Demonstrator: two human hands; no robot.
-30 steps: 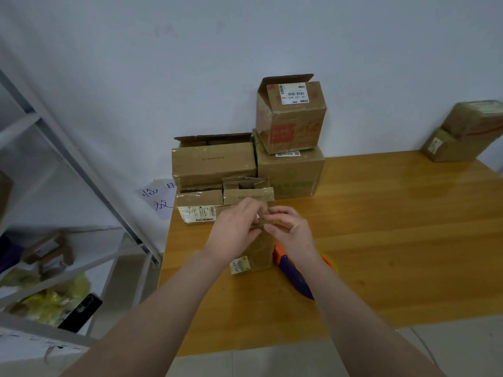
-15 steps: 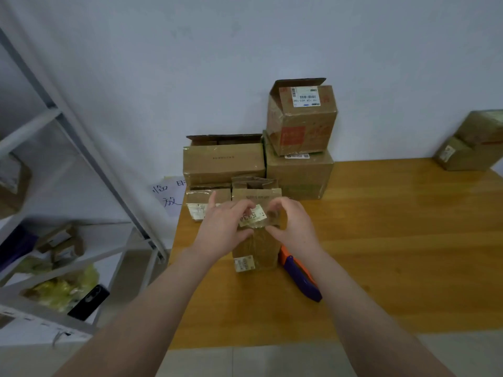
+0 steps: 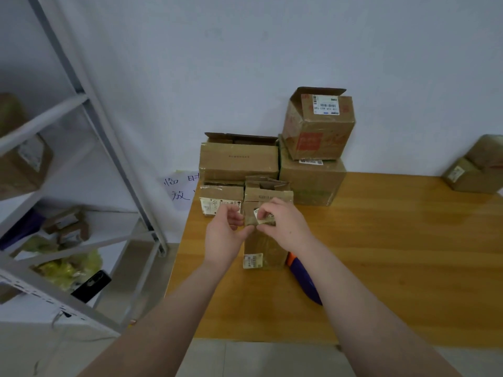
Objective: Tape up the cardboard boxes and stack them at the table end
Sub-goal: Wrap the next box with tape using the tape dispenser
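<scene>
Pale wall and a honey-coloured wooden table (image 3: 394,240) framed the work. At the table's near left, the small upright brown cardboard box (image 3: 265,248) stood where it had a second before. Both hands had slid off its top flaps: the right hand (image 3: 288,224) now pinched a loose white label scrap (image 3: 261,214) on the upper front, and the left hand (image 3: 221,235), fingers curled, gripped the left edge. Taping likely had to wait; the purple-and-orange tape dispenser (image 3: 306,281) lay untouched just right.
</scene>
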